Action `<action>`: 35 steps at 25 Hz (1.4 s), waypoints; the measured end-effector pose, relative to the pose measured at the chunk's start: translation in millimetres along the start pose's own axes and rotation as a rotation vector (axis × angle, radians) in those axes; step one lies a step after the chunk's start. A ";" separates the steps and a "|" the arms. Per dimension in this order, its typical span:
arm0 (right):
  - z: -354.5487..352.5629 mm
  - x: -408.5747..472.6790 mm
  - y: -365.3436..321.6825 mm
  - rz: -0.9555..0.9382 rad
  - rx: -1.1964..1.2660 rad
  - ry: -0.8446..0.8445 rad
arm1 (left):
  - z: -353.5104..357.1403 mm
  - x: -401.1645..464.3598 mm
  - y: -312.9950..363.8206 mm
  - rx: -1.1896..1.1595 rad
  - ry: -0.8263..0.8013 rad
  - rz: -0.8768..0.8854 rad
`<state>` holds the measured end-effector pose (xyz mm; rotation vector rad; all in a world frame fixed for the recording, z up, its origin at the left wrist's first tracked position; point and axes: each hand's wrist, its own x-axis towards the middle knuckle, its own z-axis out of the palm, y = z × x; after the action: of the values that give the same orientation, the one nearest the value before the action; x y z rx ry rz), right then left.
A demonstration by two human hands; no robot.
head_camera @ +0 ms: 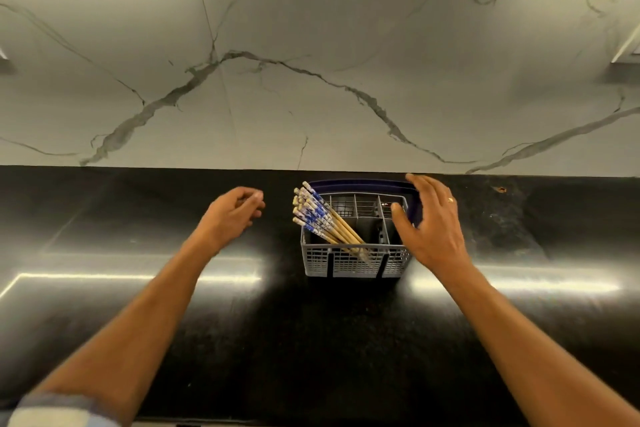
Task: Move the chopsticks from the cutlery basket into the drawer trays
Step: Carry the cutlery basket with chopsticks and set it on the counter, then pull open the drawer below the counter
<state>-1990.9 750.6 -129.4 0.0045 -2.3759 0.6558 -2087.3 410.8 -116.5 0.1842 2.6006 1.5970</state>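
A grey plastic cutlery basket (353,262) stands on the black countertop (277,340) near the wall. Several wooden chopsticks (320,215) with blue-and-white patterned tops lean to the left out of its front left compartment. My right hand (431,222) hovers at the basket's right side, fingers spread, thumb over the rim; I cannot tell if it touches. My left hand (232,215) is over the counter to the left of the chopsticks, fingers loosely curled, holding nothing. No drawer or tray is in view.
A dark blue object (360,185) stands right behind the basket against the marble-patterned wall (311,62). The counter's front edge runs along the bottom of the view. A small orange mark (501,189) sits on the counter at the far right.
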 end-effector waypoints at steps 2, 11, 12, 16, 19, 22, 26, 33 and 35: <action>5.0 -23.0 -12.4 0.050 0.084 0.005 | 17.2 -24.9 -12.2 -0.075 0.037 0.000; -14.4 -196.6 -46.5 0.102 0.030 -0.213 | 94.8 -190.8 -41.5 0.127 -0.189 0.227; -20.5 -213.5 -50.2 0.115 0.016 -0.250 | 103.2 -204.7 -45.6 0.165 -0.234 0.241; -40.6 -271.1 -60.8 0.105 0.019 -0.303 | 134.5 -266.2 -56.8 0.236 -0.309 0.312; -41.2 -313.8 -56.6 -0.002 0.052 -0.330 | 156.2 -308.3 -66.2 0.267 -0.289 0.344; -41.0 -344.2 -39.9 -0.049 0.080 -0.454 | 186.9 -327.6 -78.0 0.419 -0.299 0.277; -30.4 -337.7 -19.7 -0.033 -0.056 -0.708 | 217.5 -313.0 -90.0 0.613 -0.338 0.126; 8.5 -317.7 -7.6 0.150 -0.145 -1.109 | 255.2 -282.6 -112.9 0.818 -0.491 0.009; 21.9 -319.2 -3.3 0.282 -0.126 -1.148 | 269.8 -272.6 -121.8 0.839 -0.548 -0.038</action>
<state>-1754.7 685.4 -335.1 -0.0132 -3.5702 0.7421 -1788.5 554.3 -344.8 0.5215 2.5798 0.2710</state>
